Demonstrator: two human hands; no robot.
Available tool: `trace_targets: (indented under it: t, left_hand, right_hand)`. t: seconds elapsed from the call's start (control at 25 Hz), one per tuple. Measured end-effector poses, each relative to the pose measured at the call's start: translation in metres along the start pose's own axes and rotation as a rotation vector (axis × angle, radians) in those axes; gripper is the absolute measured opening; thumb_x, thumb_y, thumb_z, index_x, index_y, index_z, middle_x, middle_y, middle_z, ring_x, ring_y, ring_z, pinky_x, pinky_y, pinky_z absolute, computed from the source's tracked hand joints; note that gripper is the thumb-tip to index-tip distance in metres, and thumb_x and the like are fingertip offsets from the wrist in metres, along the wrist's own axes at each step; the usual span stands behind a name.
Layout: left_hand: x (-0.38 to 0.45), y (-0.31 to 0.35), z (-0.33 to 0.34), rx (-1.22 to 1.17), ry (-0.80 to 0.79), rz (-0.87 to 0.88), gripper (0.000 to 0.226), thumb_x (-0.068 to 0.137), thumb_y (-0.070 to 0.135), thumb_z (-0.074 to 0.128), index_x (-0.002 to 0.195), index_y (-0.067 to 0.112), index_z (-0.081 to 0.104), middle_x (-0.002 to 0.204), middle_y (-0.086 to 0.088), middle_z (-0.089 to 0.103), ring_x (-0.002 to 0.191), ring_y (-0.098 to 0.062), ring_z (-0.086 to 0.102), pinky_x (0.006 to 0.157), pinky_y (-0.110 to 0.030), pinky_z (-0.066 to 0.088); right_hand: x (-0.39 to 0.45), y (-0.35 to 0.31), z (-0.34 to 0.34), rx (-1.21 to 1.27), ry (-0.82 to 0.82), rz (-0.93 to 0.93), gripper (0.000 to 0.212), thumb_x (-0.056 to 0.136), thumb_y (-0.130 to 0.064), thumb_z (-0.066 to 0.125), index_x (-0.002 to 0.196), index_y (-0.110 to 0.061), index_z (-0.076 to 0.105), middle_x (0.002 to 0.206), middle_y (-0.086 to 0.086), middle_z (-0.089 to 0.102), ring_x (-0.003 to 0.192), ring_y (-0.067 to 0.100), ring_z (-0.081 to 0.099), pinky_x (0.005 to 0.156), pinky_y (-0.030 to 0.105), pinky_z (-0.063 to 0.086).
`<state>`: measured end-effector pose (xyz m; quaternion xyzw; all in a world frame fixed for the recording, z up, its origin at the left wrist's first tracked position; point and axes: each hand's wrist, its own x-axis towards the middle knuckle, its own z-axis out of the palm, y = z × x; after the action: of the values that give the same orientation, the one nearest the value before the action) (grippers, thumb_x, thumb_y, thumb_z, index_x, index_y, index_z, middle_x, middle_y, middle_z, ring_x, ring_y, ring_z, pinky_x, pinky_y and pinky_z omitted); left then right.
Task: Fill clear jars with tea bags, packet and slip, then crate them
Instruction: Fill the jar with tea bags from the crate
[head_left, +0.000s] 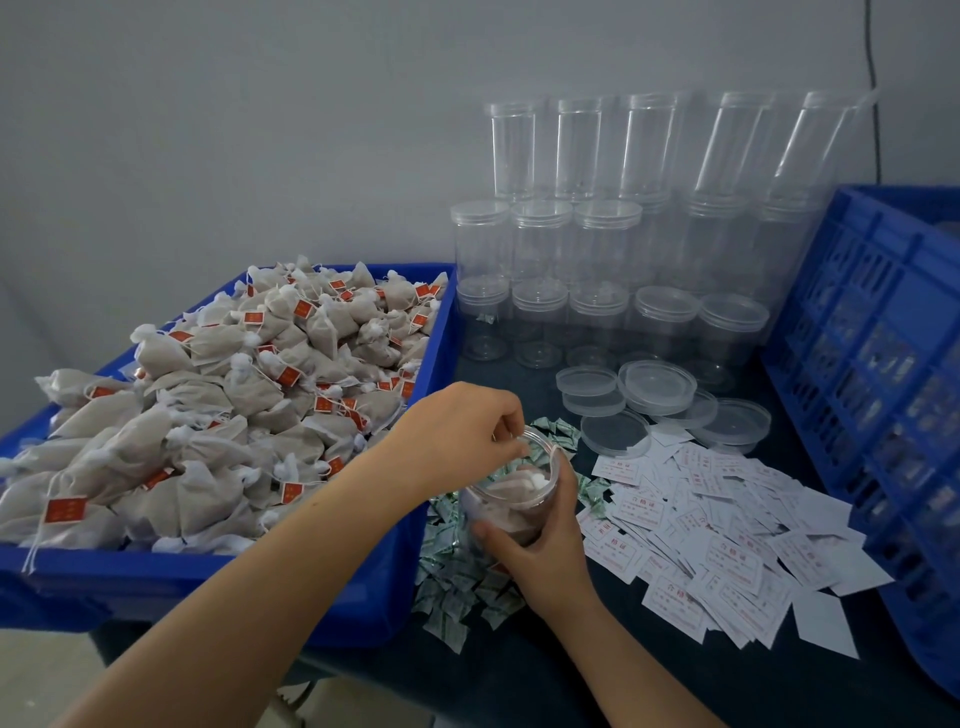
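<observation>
head view: the right hand (540, 540) wraps its fingers and thumb round a clear jar (514, 493), lid off, tilted a little and held just above the dark table (519, 675). tea bags (519, 480) already sit inside it. the left hand (462, 431) hangs right over the jar's open mouth, fingertips bunched at the rim; whether they pinch anything is too hidden to tell. under and around the held jar lies a scatter of small green-and-white packets (452, 582). out to the right of the grip, white slips with red print (727, 530) fan across the table. just beyond the grip, loose clear lids (657, 384) lie stacked and overlapping, and behind those, capped empty jars (602, 249) stand in stacked rows against the wall. left of the grip, touching distance from the left forearm, a blue tray (208, 582) is heaped with grey tea bags on strings with red tags (234, 374). far right of the grip, a blue slatted crate (883, 374) stands tilted, with something pale showing through its slats, too blurred to name.
</observation>
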<state>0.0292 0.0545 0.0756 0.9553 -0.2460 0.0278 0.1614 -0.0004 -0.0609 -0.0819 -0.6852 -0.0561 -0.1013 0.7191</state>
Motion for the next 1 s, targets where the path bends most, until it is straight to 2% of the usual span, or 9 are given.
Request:
trace_targets:
  t: [0.16, 0.36, 0.44, 0.6, 0.68, 0.76, 0.84, 0.92, 1.0]
  left_hand:
    - [0.000, -0.009, -0.004, -0.003, 0.027, -0.010, 0.017, 0.089, 0.038, 0.060, 0.096, 0.023, 0.064, 0.085, 0.013, 0.061, 0.084, -0.005, 0.060, 0.079, -0.030, 0.053]
    - [0.012, -0.043, -0.017, -0.005, 0.096, -0.081, 0.012, 0.089, 0.033, 0.061, 0.094, 0.022, 0.064, 0.083, 0.012, 0.061, 0.077, -0.001, 0.058, 0.074, -0.021, 0.048]
    - [0.025, -0.065, -0.022, 0.021, 0.148, -0.137, 0.010, 0.090, 0.028, 0.060, 0.095, 0.020, 0.063, 0.086, 0.008, 0.062, 0.079, -0.005, 0.058, 0.075, -0.022, 0.047]
    - [0.059, -0.112, -0.022, 0.124, 0.261, -0.265, 0.011, 0.092, 0.018, 0.056, 0.101, 0.015, 0.061, 0.097, -0.003, 0.064, 0.085, -0.015, 0.059, 0.079, -0.030, 0.050]
    - [0.072, -0.133, -0.012, 0.193, 0.204, -0.318, 0.017, 0.091, 0.017, 0.056, 0.109, 0.014, 0.059, 0.106, -0.005, 0.063, 0.092, -0.017, 0.058, 0.081, -0.030, 0.048]
    - [0.080, -0.147, 0.002, 0.250, 0.065, -0.341, 0.027, 0.090, 0.018, 0.058, 0.116, 0.014, 0.056, 0.118, -0.006, 0.060, 0.102, -0.020, 0.057, 0.088, -0.033, 0.047]
    - [0.082, -0.156, 0.018, 0.199, -0.068, -0.376, 0.037, 0.088, 0.022, 0.060, 0.124, 0.015, 0.053, 0.124, -0.007, 0.058, 0.109, -0.023, 0.056, 0.093, -0.036, 0.046]
    - [0.081, -0.163, 0.033, 0.172, -0.159, -0.381, 0.035, 0.090, 0.022, 0.057, 0.124, 0.016, 0.055, 0.124, -0.007, 0.060, 0.108, -0.023, 0.058, 0.093, -0.036, 0.047]
    - [0.078, -0.166, 0.044, 0.141, -0.175, -0.400, 0.026, 0.094, 0.020, 0.050, 0.116, 0.013, 0.060, 0.121, -0.011, 0.061, 0.107, -0.027, 0.058, 0.092, -0.036, 0.047]
  right_hand:
    - [0.000, 0.001, 0.000, 0.015, -0.027, -0.001, 0.098, 0.053, -0.048, 0.085, 0.127, -0.063, 0.023, 0.135, -0.025, 0.037, 0.110, -0.025, 0.047, 0.079, -0.001, 0.043]
    - [0.000, 0.003, -0.001, -0.017, -0.031, 0.002, 0.098, 0.057, -0.038, 0.088, 0.130, -0.059, 0.025, 0.137, -0.021, 0.039, 0.113, -0.024, 0.045, 0.082, -0.001, 0.042]
    - [0.001, 0.004, -0.003, -0.028, -0.028, 0.010, 0.099, 0.060, -0.033, 0.089, 0.130, -0.062, 0.024, 0.139, -0.013, 0.042, 0.118, -0.018, 0.046, 0.084, 0.000, 0.042]
    - [0.001, 0.003, -0.002, -0.032, -0.002, 0.018, 0.100, 0.050, -0.049, 0.088, 0.117, -0.085, 0.022, 0.139, -0.014, 0.044, 0.116, -0.016, 0.049, 0.084, 0.001, 0.043]
    - [0.000, 0.005, -0.001, -0.004, -0.003, 0.007, 0.100, 0.050, -0.047, 0.090, 0.117, -0.084, 0.026, 0.137, -0.017, 0.047, 0.116, -0.012, 0.052, 0.086, 0.006, 0.046]
    - [0.000, 0.010, -0.002, 0.004, -0.007, -0.008, 0.101, 0.054, -0.042, 0.092, 0.123, -0.078, 0.028, 0.131, -0.021, 0.054, 0.117, -0.002, 0.057, 0.089, 0.016, 0.052]
    - [0.001, 0.012, -0.002, 0.008, -0.018, -0.003, 0.103, 0.054, -0.042, 0.092, 0.125, -0.077, 0.027, 0.124, -0.029, 0.055, 0.117, 0.001, 0.058, 0.091, 0.023, 0.055]
    - [0.001, 0.012, -0.002, 0.000, -0.019, 0.003, 0.102, 0.053, -0.045, 0.092, 0.123, -0.080, 0.026, 0.123, -0.032, 0.054, 0.116, 0.000, 0.058, 0.092, 0.026, 0.055]
    - [0.001, 0.011, -0.003, -0.014, -0.007, 0.009, 0.101, 0.051, -0.045, 0.091, 0.119, -0.082, 0.026, 0.123, -0.030, 0.054, 0.115, 0.000, 0.058, 0.090, 0.024, 0.055]
